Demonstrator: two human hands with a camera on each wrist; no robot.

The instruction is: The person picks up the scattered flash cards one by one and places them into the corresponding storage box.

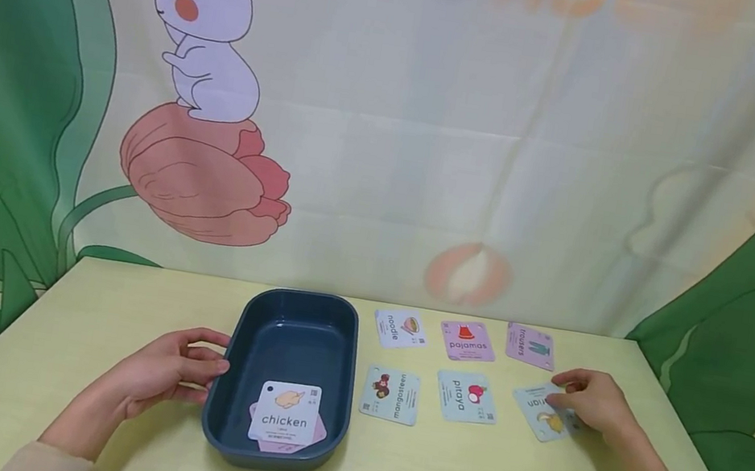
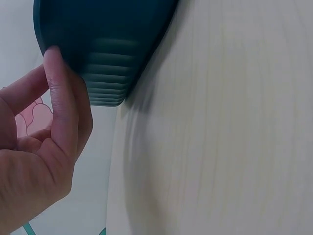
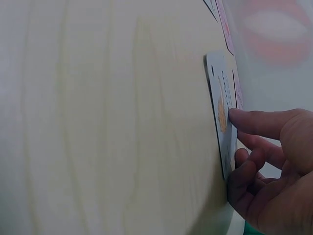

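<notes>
Right hand (image 1: 592, 404) grip: fingertips on a pale blue card (image 1: 544, 414), thumb (image 3: 254, 122) pressing its face, other fingers curled at the near edge. Looks like a pinch just starting; card lies flat on the worktop (image 1: 115, 326), not lifted. Wrist view doesn't show whether any finger is under the edge.

Left hand (image 1: 170, 369) grip: fingers relaxed and mostly straight, tips against the outer wall of the dark blue bin (image 1: 292, 337), bracing it. Nothing clamped.

Risks, my read:
- Thin card flat on a smooth top: fingers could slide over the edge with no purchase and push the card toward the worktop's edge.
- Thumb pressing hard on the face could crease it.
- A skidding card could knock the "pitaya" card (image 1: 466, 396) just left of the grip.
- Bin is only touched, so a bump could shift it.

Card orientation: rotated, print running diagonally, long axis skewed from near-right to far-left relative to the grip; neighbours sit squarer.

Outward from the grip: "trousers" card (image 1: 531, 346) just beyond, "pajamas" (image 1: 468, 340) and "noodle" (image 1: 400, 328) further left, "mongosteen" (image 1: 390, 394) near the bin. In the bin, a "chicken" card (image 1: 285, 413) lies on a pink one.
</notes>
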